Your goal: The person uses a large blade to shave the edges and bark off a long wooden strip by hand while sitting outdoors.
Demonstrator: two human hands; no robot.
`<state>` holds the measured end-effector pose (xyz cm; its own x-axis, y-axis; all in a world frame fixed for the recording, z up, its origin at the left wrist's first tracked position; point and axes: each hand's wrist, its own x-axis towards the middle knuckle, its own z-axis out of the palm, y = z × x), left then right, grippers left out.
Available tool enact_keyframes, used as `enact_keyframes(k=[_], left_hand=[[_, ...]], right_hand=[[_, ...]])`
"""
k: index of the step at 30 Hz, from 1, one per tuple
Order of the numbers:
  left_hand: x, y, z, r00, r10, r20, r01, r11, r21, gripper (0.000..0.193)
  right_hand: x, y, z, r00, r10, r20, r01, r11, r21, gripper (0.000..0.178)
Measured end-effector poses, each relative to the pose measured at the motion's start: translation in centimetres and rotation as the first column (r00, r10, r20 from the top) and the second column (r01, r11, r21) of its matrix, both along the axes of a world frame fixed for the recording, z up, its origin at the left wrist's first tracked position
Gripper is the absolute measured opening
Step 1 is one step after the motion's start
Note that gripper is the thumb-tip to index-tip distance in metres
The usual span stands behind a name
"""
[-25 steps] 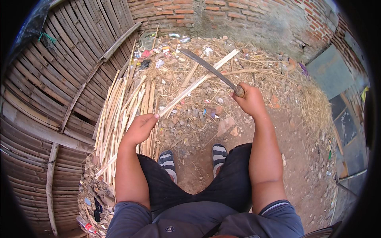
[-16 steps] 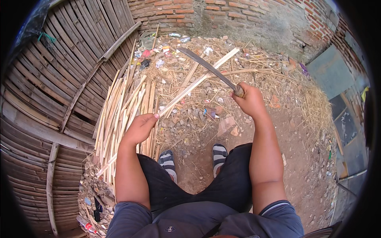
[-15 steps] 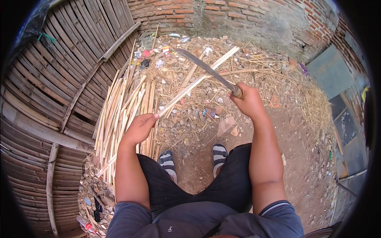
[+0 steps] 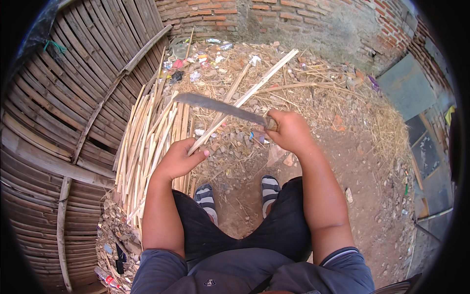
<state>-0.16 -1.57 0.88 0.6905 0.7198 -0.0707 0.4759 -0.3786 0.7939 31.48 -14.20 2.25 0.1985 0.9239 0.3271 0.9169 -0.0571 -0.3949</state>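
Observation:
My left hand (image 4: 177, 159) is closed around the lower part of a long pale bamboo strip (image 4: 267, 78), its thumb sticking out to the right. The strip slants up and away to the right, over the littered ground. In my right hand (image 4: 292, 129) is the wooden handle of a machete (image 4: 218, 105). Its dark, slightly curved blade points left and crosses over the strip; whether the edge touches it I cannot tell. The lower end of the strip, behind my left hand, is partly hidden by my hand and forearm.
A pile of split bamboo strips (image 4: 139, 147) lies at the left, along a bamboo slat wall (image 4: 93, 63). A brick wall (image 4: 284, 19) closes the far side. Straw (image 4: 387, 132), rubble and litter cover the ground. My sandalled feet (image 4: 205, 196) stand below my hands.
My right hand has moved left and slightly nearer, and the machete has swung from pointing up-left to lying flatter across the strip. My left hand has turned slightly, its thumb lifting out.

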Motion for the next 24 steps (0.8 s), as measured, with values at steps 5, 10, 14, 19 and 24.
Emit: enact_keyframes(k=[5, 10, 14, 19, 24], left_hand=[[0.2, -0.3, 0.1, 1.000, -0.008, -0.011, 0.008, 1.000, 0.005, 0.032], [0.4, -0.2, -0.5, 1.000, 0.004, -0.003, -0.003, 0.998, 0.056, 0.034], [0.6, -0.5, 0.0, 0.999, 0.034, -0.019, -0.032, 0.995, 0.098, 0.036], [0.4, -0.3, -0.6, 0.998, 0.055, -0.023, -0.050, 0.986, 0.158, 0.041], [0.5, -0.2, -0.2, 0.993, 0.097, -0.073, -0.080, 0.975, 0.208, 0.043]], right_hand=[[-0.3, 0.4, 0.0, 1.000, 0.027, 0.017, -0.026, 0.999, -0.022, 0.025], [1.1, 0.7, 0.1, 0.989, -0.136, -0.061, 0.129, 0.986, -0.110, 0.027], [-0.7, 0.5, -0.7, 0.999, 0.025, 0.033, -0.025, 1.000, -0.013, 0.028], [0.8, 0.5, 0.2, 0.993, -0.062, -0.104, 0.053, 0.995, -0.080, 0.027], [1.9, 0.3, -0.1, 0.988, -0.148, -0.042, 0.145, 0.987, -0.062, 0.026]])
